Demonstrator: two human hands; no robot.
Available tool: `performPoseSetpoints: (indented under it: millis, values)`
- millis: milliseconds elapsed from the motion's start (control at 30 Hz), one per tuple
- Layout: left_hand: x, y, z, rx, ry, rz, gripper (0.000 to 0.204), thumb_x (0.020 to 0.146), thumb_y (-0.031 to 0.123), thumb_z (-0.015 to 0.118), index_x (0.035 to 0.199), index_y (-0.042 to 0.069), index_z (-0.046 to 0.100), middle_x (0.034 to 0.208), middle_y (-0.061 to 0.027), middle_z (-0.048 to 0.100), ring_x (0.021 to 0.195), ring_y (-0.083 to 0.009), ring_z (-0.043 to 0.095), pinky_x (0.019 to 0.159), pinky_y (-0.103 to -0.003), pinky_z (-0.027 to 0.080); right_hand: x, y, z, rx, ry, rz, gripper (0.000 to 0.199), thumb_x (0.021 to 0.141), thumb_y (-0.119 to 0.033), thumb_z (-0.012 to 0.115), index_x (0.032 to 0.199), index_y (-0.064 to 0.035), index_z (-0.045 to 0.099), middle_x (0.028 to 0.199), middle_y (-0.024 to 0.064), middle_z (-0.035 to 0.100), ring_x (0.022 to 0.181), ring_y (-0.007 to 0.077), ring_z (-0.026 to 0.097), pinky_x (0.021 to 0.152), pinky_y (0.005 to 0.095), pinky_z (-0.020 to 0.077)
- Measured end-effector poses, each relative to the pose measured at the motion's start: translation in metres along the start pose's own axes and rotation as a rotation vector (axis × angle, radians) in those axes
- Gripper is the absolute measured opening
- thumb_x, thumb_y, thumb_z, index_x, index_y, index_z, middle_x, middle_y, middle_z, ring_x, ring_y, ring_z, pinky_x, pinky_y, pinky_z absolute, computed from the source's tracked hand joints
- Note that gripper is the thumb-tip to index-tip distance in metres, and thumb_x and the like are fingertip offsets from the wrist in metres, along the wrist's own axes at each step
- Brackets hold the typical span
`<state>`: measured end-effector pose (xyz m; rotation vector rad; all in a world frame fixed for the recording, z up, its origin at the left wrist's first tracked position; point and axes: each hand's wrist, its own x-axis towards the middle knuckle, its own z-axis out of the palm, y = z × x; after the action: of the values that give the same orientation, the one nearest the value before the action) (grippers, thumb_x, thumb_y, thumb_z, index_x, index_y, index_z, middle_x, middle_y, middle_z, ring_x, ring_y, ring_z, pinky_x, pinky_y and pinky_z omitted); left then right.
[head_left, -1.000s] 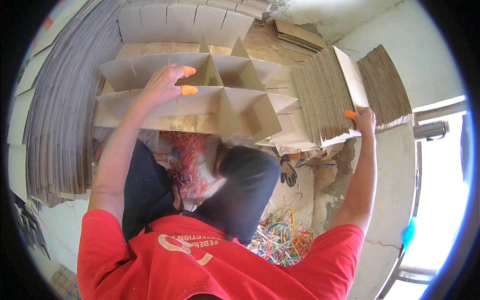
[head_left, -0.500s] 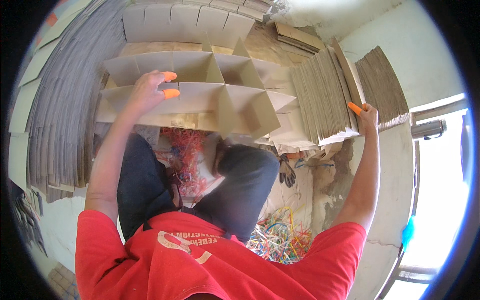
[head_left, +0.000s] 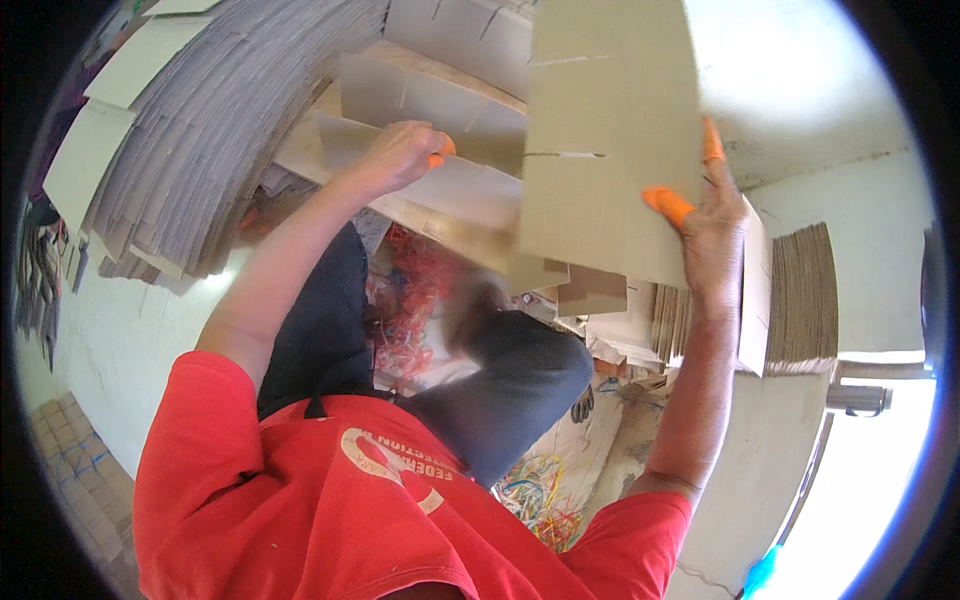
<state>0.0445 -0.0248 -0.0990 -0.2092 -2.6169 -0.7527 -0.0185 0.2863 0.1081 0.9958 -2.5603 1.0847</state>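
My right hand [head_left: 715, 225] holds a large slotted cardboard sheet [head_left: 610, 120] by its right edge, the thumb lying on its face. The sheet stands tall and hides much of the work area behind it. My left hand [head_left: 400, 158] is closed, its fingertips pinched at the top edge of an upright cardboard divider [head_left: 470, 195]. A second slotted divider [head_left: 430, 105] stands parallel behind that one. Orange covers sit on thumb and forefinger of both hands. Below the sheet's lower edge, smaller cardboard flaps [head_left: 592, 293] show.
A long stack of grey cardboard sheets [head_left: 240, 130] curves along the left. Another cardboard stack [head_left: 803, 300] stands at the right by the wall. Tangled red strips [head_left: 405, 290] lie between my legs, and multicoloured strips [head_left: 540, 495] lie lower down.
My right hand has brought a cardboard sheet from the right-hand stack up and leftward over the dividers. The left hand's fingers have closed at the front divider. The view has turned.
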Motion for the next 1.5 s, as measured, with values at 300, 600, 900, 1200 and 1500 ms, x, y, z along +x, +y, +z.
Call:
performPoseSetpoints:
  millis: [300, 600, 900, 1200, 1500]
  values:
    - [0.003, 0.002, 0.000, -0.043, 0.033, 0.012, 0.014, 0.077, 0.004, 0.069, 0.091, 0.004, 0.070, 0.082, -0.0165, 0.064, 0.083, -0.0369, 0.063, 0.070, -0.046, 0.049, 0.028, -0.004, 0.063, 0.261, -0.136, 0.145, 0.083, 0.070, 0.012, 0.071, 0.144, 0.0052, 0.034, 0.130, 0.0173, 0.057, 0.110, 0.0169, 0.057, 0.094, 0.0293, 0.0483]
    - [0.006, 0.001, 0.001, -0.071, 0.013, -0.066, 0.014, 0.077, 0.006, 0.067, 0.090, 0.007, 0.071, 0.082, -0.0167, 0.064, 0.084, -0.0367, 0.063, 0.071, -0.047, 0.048, 0.045, -0.011, 0.063, 0.238, -0.192, 0.211, 0.080, 0.070, 0.013, 0.069, 0.143, 0.0061, 0.037, 0.127, 0.0167, 0.059, 0.109, 0.0157, 0.058, 0.090, 0.0278, 0.0498]
    - [0.010, -0.005, 0.003, -0.106, -0.002, -0.047, 0.013, 0.075, 0.005, 0.068, 0.088, 0.008, 0.071, 0.081, -0.0163, 0.065, 0.082, -0.0366, 0.063, 0.071, -0.046, 0.049, 0.047, -0.015, 0.071, 0.171, -0.244, 0.190, 0.068, 0.071, 0.012, 0.069, 0.134, 0.0073, 0.046, 0.118, 0.0151, 0.064, 0.100, 0.0168, 0.062, 0.086, 0.0296, 0.0517]
    - [0.011, -0.005, 0.002, -0.118, -0.018, -0.036, 0.012, 0.075, 0.003, 0.068, 0.086, 0.007, 0.070, 0.080, -0.0168, 0.065, 0.082, -0.0372, 0.063, 0.070, -0.047, 0.048, 0.043, -0.015, 0.079, 0.178, -0.237, 0.152, 0.067, 0.071, 0.013, 0.067, 0.134, 0.0094, 0.043, 0.127, 0.0160, 0.055, 0.110, 0.0180, 0.057, 0.093, 0.0303, 0.0478]
    - [0.015, -0.008, 0.005, -0.134, 0.002, -0.007, 0.012, 0.074, 0.002, 0.067, 0.085, 0.005, 0.070, 0.082, -0.0174, 0.067, 0.082, -0.0376, 0.064, 0.071, -0.047, 0.049, 0.050, -0.030, 0.067, 0.180, -0.347, 0.203, 0.066, 0.070, 0.014, 0.065, 0.134, 0.0087, 0.048, 0.131, 0.0131, 0.057, 0.111, 0.0176, 0.056, 0.092, 0.0289, 0.0475]
